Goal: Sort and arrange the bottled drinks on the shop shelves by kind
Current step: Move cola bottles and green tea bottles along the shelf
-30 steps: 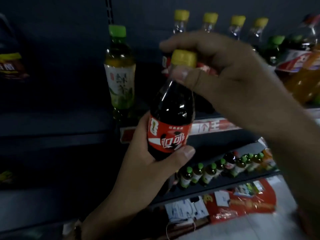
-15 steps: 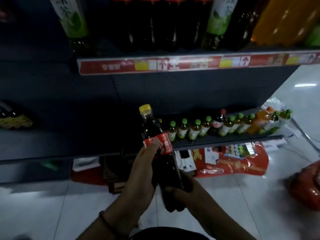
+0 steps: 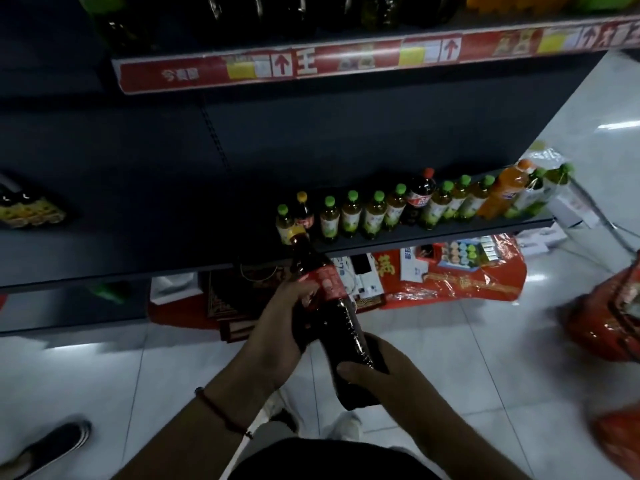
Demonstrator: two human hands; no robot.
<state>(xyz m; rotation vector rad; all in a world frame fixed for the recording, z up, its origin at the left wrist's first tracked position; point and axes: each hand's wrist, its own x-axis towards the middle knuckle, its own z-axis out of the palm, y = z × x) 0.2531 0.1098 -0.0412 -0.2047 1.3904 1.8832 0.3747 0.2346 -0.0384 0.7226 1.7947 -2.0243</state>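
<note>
From the head view, the cola bottle [image 3: 323, 299] is carried low, tilted toward the lower shelf [image 3: 433, 237]. The left hand [image 3: 277, 337] wraps its middle, the right hand [image 3: 374, 379] cups its base, likely steadying it for placing near the small bottles [image 3: 374, 213].

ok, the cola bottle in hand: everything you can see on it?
The cola bottle is clear plastic, filled with dark liquid, with a yellow cap and a red label around its upper body. It is held tilted, cap up and leaning left toward the lower shelf, base toward the person. The left hand grips it at the label and the right hand cups its base. It is in the air above the tiled floor, not on any shelf. The label print is too blurred to read.
</note>
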